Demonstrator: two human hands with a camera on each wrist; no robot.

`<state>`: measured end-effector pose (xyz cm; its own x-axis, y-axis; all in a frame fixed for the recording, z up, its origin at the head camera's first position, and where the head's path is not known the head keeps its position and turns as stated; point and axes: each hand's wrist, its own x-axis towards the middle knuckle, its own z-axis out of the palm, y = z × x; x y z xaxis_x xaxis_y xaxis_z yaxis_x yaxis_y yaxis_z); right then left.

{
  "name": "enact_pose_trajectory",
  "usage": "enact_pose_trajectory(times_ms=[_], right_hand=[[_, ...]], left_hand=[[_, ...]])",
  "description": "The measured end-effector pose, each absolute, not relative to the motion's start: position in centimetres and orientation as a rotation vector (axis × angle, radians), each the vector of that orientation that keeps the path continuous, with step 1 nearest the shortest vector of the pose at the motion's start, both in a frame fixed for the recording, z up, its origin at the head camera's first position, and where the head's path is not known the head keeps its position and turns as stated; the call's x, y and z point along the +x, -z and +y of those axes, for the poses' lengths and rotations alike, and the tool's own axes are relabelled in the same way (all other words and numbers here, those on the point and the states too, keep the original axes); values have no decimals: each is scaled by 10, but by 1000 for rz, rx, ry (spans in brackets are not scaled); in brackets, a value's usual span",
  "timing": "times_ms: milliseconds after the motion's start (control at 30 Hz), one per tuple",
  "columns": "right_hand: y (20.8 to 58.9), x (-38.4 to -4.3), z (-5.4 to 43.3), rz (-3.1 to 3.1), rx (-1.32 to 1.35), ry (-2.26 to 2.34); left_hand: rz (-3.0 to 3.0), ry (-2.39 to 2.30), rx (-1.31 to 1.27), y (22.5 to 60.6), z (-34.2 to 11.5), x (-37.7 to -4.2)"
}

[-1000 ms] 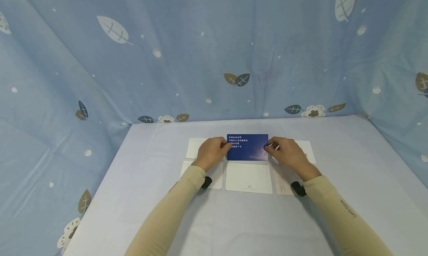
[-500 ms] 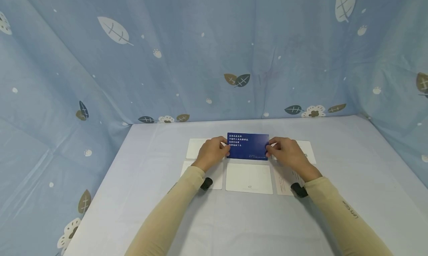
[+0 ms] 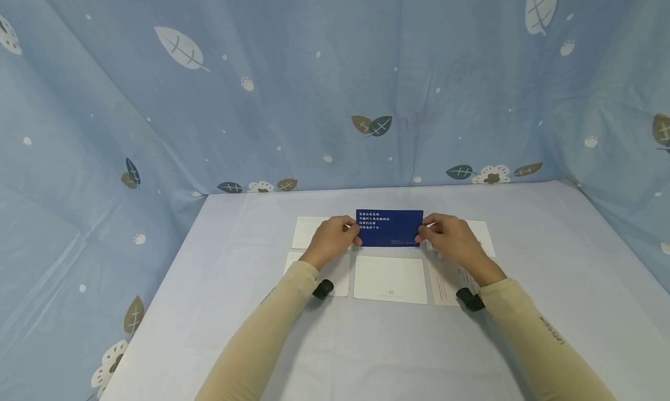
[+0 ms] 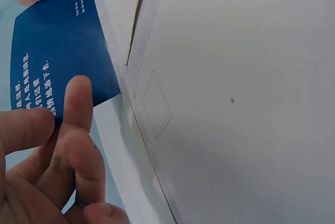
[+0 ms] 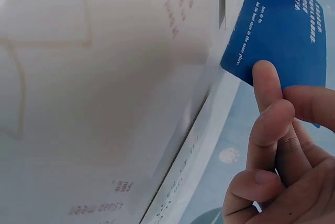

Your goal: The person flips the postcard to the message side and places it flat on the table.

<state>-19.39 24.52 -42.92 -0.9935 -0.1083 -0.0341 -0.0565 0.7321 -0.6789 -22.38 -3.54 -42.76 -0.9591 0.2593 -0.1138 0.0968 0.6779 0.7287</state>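
Note:
A dark blue card [image 3: 389, 229] with white lettering is stretched between both hands, above the far middle of the table. My left hand [image 3: 332, 238] pinches its left edge between thumb and fingers. On the opposite side, my right hand [image 3: 450, 238] pinches the right edge the same way. In the left wrist view the blue card [image 4: 63, 41] appears tilted beyond the left fingertips. The right wrist view shows small white print on the blue card [image 5: 277, 30]. Just below it lies a white card [image 3: 389, 279], flat on the cloth.
Flanking the hands are a far-left white card [image 3: 305, 232] and a far-right white card [image 3: 481, 235], both partly covered. A near-left card [image 3: 340, 279] and a near-right printed card [image 3: 442, 284] lie under the wrists. A blue leaf-patterned curtain [image 3: 314, 98] rises behind the white tabletop [image 3: 220, 273].
Both hands keep their hold on the blue card. Its tilt has changed slightly, with the lower edge a little higher in view. The other cards stay where they were.

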Motion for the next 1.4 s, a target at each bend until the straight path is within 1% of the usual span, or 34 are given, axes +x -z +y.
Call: enact_pose_trajectory(times_ms=[300, 533, 867, 1233, 1400], right_hand=[[430, -192, 249, 2849, -173, 1170], [430, -192, 249, 2868, -195, 1200], [428, -194, 254, 2756, -222, 1386], [422, -191, 256, 2671, -247, 1451], [421, -190, 256, 2686, -222, 1415]], left_hand=[[2657, -1220, 259, 429, -36, -223], [2665, -1281, 282, 430, -37, -223], [2395, -1622, 257, 428, -45, -224], [2331, -1637, 275, 428, -53, -226], [2286, -1672, 225, 427, -55, -225]])
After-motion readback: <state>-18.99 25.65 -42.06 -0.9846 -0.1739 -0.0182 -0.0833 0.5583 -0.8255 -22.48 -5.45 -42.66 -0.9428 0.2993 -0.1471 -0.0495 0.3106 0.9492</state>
